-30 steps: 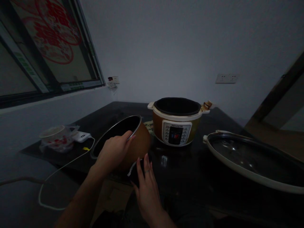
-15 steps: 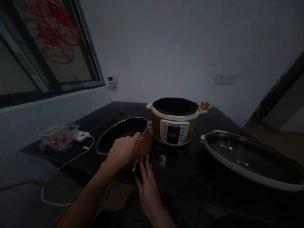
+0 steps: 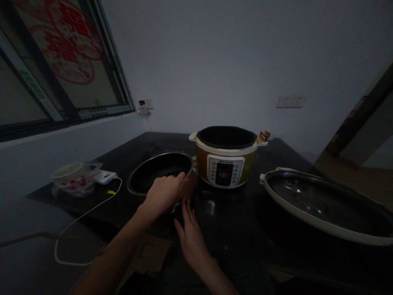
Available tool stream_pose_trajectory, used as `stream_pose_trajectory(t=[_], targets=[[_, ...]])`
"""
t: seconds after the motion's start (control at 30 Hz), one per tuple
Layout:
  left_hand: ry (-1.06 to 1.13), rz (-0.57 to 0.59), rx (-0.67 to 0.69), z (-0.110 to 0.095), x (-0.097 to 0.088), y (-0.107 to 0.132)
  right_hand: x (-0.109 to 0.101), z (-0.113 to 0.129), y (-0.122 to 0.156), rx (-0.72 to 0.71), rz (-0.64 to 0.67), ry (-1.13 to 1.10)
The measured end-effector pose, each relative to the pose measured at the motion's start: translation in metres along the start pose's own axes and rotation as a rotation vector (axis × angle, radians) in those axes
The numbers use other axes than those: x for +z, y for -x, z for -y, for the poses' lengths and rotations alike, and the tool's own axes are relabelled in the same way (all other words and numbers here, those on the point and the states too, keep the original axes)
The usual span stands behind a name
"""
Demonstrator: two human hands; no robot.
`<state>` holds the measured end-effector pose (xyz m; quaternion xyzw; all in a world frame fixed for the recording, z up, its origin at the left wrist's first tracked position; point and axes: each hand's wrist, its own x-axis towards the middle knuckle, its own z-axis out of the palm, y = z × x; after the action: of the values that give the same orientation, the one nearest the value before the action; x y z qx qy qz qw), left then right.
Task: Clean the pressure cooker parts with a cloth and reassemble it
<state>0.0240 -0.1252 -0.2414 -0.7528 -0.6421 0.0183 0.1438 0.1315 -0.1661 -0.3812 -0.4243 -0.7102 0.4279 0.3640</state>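
The pot, brown outside and dark inside, is on the near left part of the black table, its mouth facing up. The left hand is clasped over the pot's near right rim, pinching the wall, with the fingers reaching inside. The right hand is unclenched, its fingers stretched toward the lower outer wall, so the pot lies just beyond these fingertips; whether they touch it, I cannot tell. A small white strip shows beside them, under the pot's near side. Just right of the pot stands 1 cooker with 2 side handles, and farther right lies a large oval-looking lid.
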Motion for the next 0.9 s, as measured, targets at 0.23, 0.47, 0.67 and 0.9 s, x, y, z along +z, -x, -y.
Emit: stream_pose_trajectory(t=[0.23,0.47,0.67,0.9], targets=[[0.013,0.027,0.013,0.002,0.001,-0.003,0.005,0.0,-0.009,-0.044,-0.041,-0.055],[0.02,0.051,-0.007,0.006,0.002,-0.003,0.011,0.0,-0.015,-0.049,-0.038,-0.044],[0.027,0.052,-0.005,0.005,0.007,-0.003,0.009,0.0,-0.017,-0.043,-0.03,-0.02],[0.04,0.066,-0.029,0.007,0.014,-0.008,0.003,-0.004,-0.019,-0.082,-0.017,-0.089]])
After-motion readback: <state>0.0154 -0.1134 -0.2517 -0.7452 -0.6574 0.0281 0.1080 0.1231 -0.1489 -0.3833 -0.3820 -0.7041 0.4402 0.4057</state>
